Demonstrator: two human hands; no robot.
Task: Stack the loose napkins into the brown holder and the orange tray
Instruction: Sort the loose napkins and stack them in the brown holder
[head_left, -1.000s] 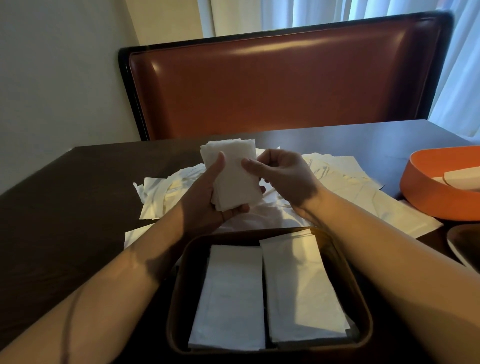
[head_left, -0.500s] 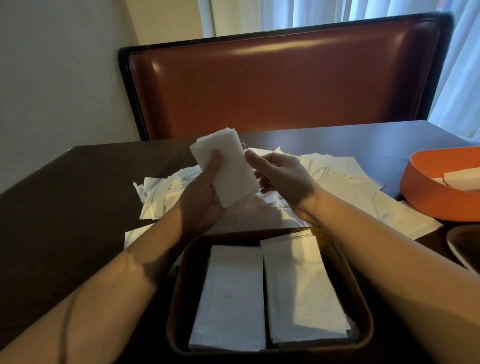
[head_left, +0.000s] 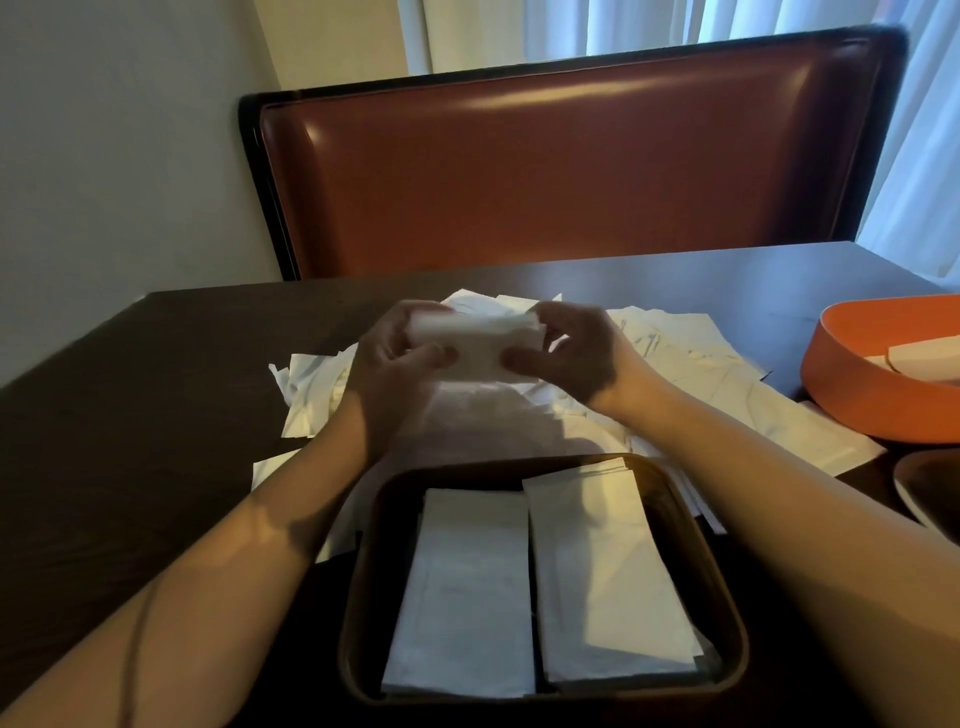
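A: Why did we hold the small folded bundle of white paper napkins (head_left: 475, 340) sideways, up off the dark wooden table (head_left: 130, 395)?

B: We judged it let us square the edges. Our left hand (head_left: 395, 364) pinched one end between thumb and fingers, and our right hand (head_left: 566, 348) pinched the other end the same way. It was blurred, so we couldn't count the sheets.

A: And the rest?

B: The loose white napkins (head_left: 675, 364) lay scattered beneath and beyond our hands. The brown square holder with rounded corners (head_left: 722, 597) sat nearest us with two neat stacks side by side inside. The round orange tray (head_left: 862, 395) stood well apart at the right, holding a few napkins.
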